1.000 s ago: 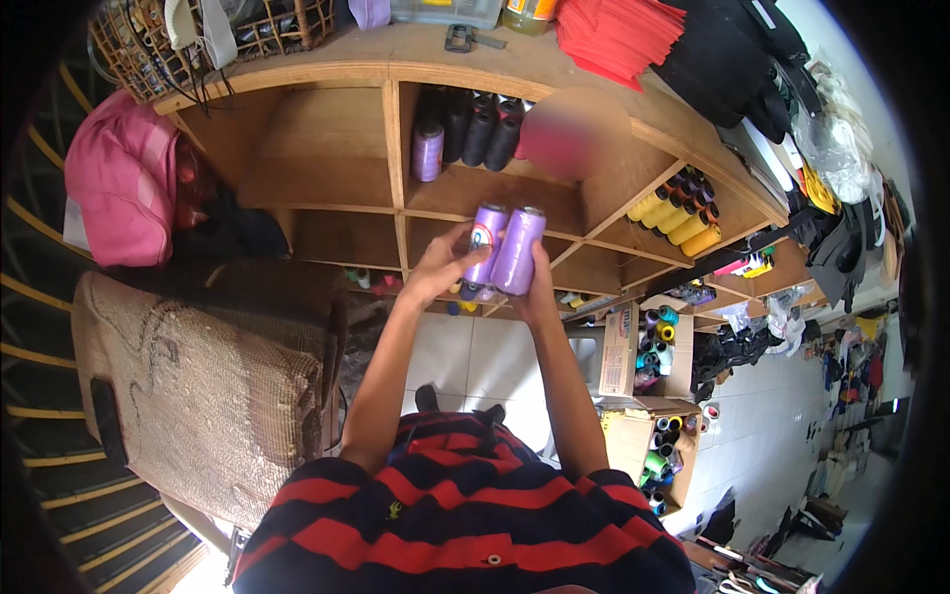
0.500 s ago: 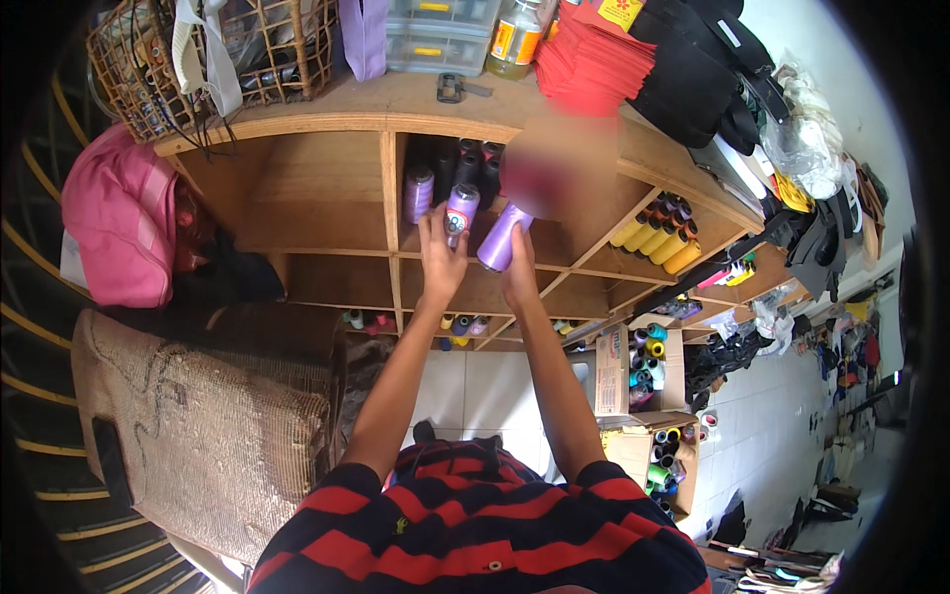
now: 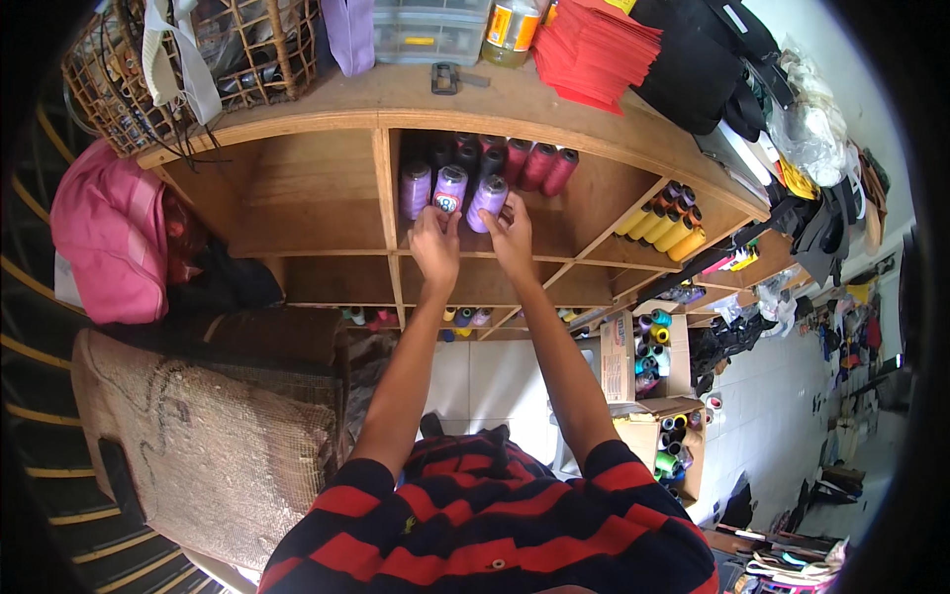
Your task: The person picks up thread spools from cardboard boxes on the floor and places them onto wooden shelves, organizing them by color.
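Here | left hand [image 3: 435, 245] pinching lilac thread cone [image 3: 449, 188] | right hand [image 3: 512, 235] pinching second lilac thread cone [image 3: 487, 201] | probably light, stiff core, soft winding; grasp around the body.

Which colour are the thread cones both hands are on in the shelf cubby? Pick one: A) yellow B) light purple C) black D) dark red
B: the left hand and right hand each rest on a light purple cone in the cubby.

Both purple thread cones [image 3: 469, 196], formerly raised mid-air, now inside the shelf compartment [image 3: 554, 213] (hands there too).
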`<state>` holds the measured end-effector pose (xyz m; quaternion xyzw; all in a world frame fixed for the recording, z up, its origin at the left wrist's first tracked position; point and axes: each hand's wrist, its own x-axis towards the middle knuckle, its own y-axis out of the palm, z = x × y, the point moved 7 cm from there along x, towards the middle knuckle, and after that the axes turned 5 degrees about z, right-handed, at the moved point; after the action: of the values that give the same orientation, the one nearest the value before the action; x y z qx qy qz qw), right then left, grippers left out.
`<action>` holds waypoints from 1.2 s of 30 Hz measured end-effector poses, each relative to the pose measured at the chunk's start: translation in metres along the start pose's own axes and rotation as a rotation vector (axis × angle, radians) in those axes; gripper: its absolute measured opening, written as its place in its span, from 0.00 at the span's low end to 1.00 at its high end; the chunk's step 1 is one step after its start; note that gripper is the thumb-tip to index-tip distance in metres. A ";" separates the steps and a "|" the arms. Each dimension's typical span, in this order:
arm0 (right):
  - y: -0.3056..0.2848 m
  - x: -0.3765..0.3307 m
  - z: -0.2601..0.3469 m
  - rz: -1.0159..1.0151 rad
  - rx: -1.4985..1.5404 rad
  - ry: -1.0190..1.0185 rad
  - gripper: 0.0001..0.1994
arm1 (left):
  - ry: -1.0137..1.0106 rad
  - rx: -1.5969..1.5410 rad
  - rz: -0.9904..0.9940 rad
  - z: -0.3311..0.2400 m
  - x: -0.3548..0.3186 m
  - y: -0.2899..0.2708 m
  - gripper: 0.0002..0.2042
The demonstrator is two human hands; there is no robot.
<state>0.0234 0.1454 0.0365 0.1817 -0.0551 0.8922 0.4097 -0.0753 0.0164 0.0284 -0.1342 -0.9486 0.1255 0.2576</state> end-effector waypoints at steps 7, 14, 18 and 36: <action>0.006 0.006 -0.010 -0.136 -0.397 0.044 0.30 | 0.097 0.070 -0.020 -0.002 -0.002 0.000 0.09; 0.005 -0.002 -0.021 -0.025 -0.472 -0.117 0.31 | 0.073 0.034 0.010 -0.006 0.004 -0.011 0.07; 0.006 -0.001 -0.019 -0.052 -0.520 -0.038 0.29 | 0.183 0.086 -0.014 -0.049 0.021 -0.046 0.08; 0.016 0.000 -0.010 -0.246 -0.773 0.058 0.38 | 0.262 1.218 0.553 -0.101 0.104 -0.007 0.14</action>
<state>0.0091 0.1373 0.0279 -0.0059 -0.3527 0.7548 0.5530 -0.1104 0.0607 0.1625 -0.2169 -0.6005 0.6810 0.3585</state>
